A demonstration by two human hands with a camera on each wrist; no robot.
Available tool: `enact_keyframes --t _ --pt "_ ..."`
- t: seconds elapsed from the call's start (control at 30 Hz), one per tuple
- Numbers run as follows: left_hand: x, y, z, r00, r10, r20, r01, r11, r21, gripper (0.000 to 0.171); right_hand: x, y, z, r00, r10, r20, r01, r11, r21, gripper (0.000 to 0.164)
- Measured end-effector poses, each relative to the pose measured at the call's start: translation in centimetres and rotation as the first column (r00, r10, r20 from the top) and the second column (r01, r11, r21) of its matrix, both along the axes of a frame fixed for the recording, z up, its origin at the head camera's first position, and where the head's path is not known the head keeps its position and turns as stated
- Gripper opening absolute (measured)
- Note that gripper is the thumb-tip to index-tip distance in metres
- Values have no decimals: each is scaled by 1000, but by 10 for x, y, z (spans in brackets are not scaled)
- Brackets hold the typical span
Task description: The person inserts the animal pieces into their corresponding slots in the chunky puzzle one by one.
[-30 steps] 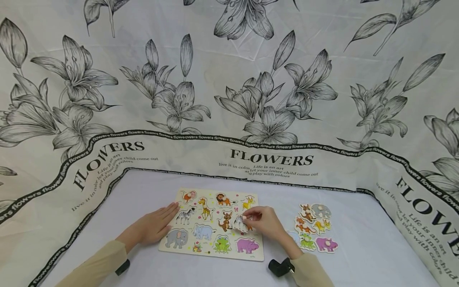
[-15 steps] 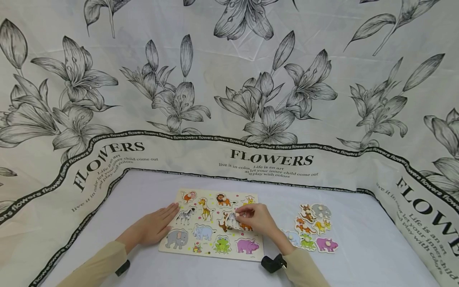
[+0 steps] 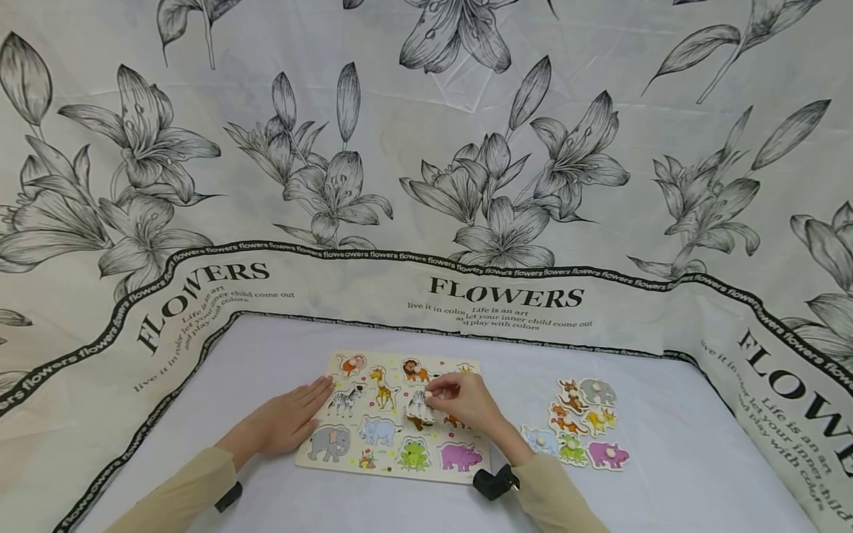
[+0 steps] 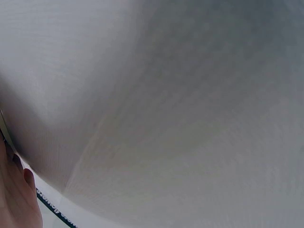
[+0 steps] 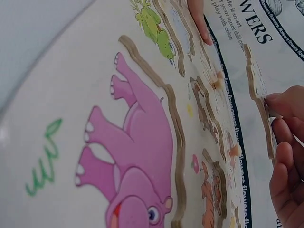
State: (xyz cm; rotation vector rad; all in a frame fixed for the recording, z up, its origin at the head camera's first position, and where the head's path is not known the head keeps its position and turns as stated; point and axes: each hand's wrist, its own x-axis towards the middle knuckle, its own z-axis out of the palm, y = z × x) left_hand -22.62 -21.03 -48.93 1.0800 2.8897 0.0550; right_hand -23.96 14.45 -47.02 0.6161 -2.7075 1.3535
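A wooden animal puzzle board (image 3: 393,448) lies on the white cloth. My left hand (image 3: 283,422) rests flat on its left edge with fingers straight; only part of that hand shows in the left wrist view. My right hand (image 3: 469,403) pinches the knob of a zebra puzzle piece (image 3: 417,409) and holds it above the board, over the kangaroo picture. In the right wrist view the zebra piece (image 5: 259,104) appears edge-on, raised clear of the board. The board's zebra picture (image 3: 345,400) lies left of the held piece. Lion (image 3: 415,371) and monkey (image 3: 352,364) pieces with knobs sit in the board.
Several loose pieces lie right of the board, among them an elephant (image 3: 597,391), a frog (image 3: 571,448) and a purple hippo (image 3: 608,454). A black wrist camera (image 3: 494,483) sits below my right wrist. A flower-printed cloth (image 3: 373,289) rises behind the table.
My right hand has moved left across the board with the zebra piece, from beside the kangaroo picture to over it. The left hand has stayed in place.
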Motion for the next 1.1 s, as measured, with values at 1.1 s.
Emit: enact_keyframes --t 1.1 --pt "0 0 2 1000 -6 -3 6 1000 8 57 -13 -45 6 996 89 -6 -89 996 22 11"
